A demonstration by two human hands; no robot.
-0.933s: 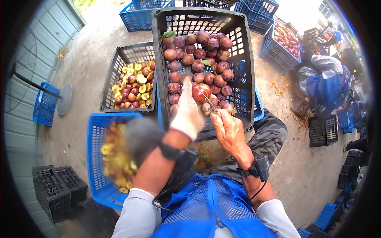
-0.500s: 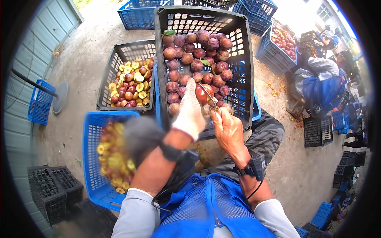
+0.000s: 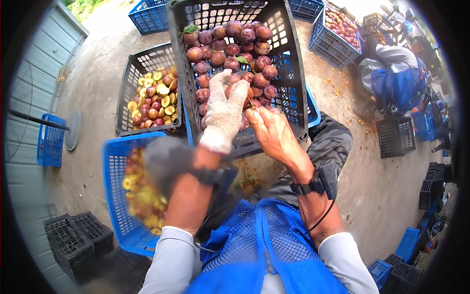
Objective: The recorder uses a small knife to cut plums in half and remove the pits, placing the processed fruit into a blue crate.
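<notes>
My left hand [image 3: 224,111], in a white knit glove, is closed around a red plum [image 3: 247,94] held over the front of a black crate [image 3: 291,73] full of whole dark-red plums. Against that plum my bare right hand [image 3: 270,131] presses a thin metal blade [image 3: 251,101]; most of the blade is hidden by the fingers. Both wrists carry black strapped devices. A second black crate [image 3: 128,93] to the left holds halved plums with yellow flesh. Below my left forearm, a blue crate [image 3: 111,196] also holds cut fruit, blurred.
Stacked black crates [image 3: 73,240] stand at lower left, blue crates at the top and far left. A seated person in blue [image 3: 399,81] works at the right beside more crates of plums. Fruit scraps litter the concrete floor there.
My gloved left hand has wrapped further around the plum, covering more of it, and both hands have drawn slightly left and closer. The view has tilted, shifting the crates up.
</notes>
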